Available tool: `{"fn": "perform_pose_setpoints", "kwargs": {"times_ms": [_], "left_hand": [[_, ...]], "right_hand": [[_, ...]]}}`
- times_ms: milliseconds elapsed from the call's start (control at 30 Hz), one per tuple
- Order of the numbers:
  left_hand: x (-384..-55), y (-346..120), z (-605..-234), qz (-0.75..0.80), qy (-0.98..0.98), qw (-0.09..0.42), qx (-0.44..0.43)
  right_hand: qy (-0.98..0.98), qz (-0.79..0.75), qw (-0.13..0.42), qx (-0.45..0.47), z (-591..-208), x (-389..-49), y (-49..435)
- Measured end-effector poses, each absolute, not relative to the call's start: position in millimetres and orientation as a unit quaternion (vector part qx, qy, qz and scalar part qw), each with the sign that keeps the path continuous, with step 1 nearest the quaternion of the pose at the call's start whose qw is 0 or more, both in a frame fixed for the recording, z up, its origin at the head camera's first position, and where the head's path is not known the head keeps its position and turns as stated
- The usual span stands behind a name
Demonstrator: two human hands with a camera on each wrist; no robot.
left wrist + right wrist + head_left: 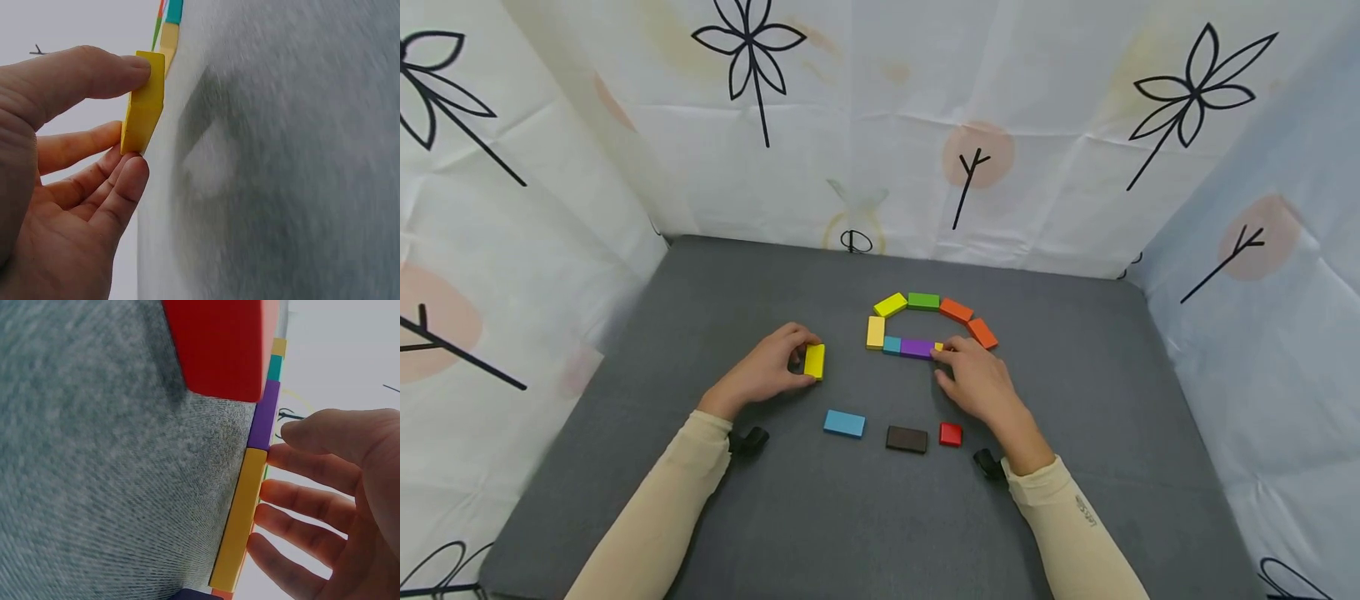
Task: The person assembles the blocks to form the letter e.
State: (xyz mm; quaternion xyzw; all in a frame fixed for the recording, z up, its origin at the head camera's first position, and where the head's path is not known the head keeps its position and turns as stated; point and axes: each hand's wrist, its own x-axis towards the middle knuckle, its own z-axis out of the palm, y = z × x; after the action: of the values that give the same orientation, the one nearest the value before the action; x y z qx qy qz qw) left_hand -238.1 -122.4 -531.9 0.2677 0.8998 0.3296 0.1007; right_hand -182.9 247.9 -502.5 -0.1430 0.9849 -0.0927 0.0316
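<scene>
My left hand point(767, 367) pinches a yellow block point(815, 362) between thumb and fingertips, left of a ring of coloured blocks. In the left wrist view the block point(144, 100) is tilted, with the thumb on one end. My right hand point(977, 375) is at the ring's near right side. Its fingertips touch the far side of an orange-yellow block point(240, 519), while the thumb stands apart. That block joins a purple block point(917, 349) and a teal block point(892, 345). A pale yellow point(876, 332), a yellow-green point(891, 305), a green point(923, 302) and two orange blocks point(957, 311) form the rest.
Nearer the body lie a blue block point(844, 423), a dark brown block point(907, 439) and a small red block point(951, 434), apart from each other. The grey table point(775, 517) is bordered by white patterned cloth point(895, 108) at the back and sides.
</scene>
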Motion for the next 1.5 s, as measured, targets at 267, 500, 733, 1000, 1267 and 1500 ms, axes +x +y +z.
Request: {"fn": "perform_pose_setpoints", "kwargs": {"times_ms": [267,500,733,1000,1267,1500], "left_hand": [[-237.7,-105.4,-529.7,0.329,0.896,0.103,0.278],[-239.8,-97.0,-527.4,0.326,0.896,0.109,0.281],[-241.0,-83.9,-523.5,0.324,0.893,0.116,0.289],[-243.9,-70.5,-522.8,0.326,0.891,0.115,0.293],[-245.0,-58.4,-523.4,0.33,0.887,0.128,0.297],[-248.8,-47.3,-521.9,0.326,0.888,0.134,0.295]], "right_hand": [[0.985,-0.095,0.028,-0.144,-502.0,-183.0,247.7],[0.984,-0.095,0.031,-0.146,-503.0,-183.9,248.3],[0.984,-0.094,0.031,-0.145,-503.2,-184.1,249.1],[0.985,-0.097,0.035,-0.137,-503.0,-184.4,248.2],[0.986,-0.095,0.043,-0.133,-502.1,-184.5,247.0],[0.986,-0.092,0.042,-0.133,-502.7,-185.1,247.8]]}}
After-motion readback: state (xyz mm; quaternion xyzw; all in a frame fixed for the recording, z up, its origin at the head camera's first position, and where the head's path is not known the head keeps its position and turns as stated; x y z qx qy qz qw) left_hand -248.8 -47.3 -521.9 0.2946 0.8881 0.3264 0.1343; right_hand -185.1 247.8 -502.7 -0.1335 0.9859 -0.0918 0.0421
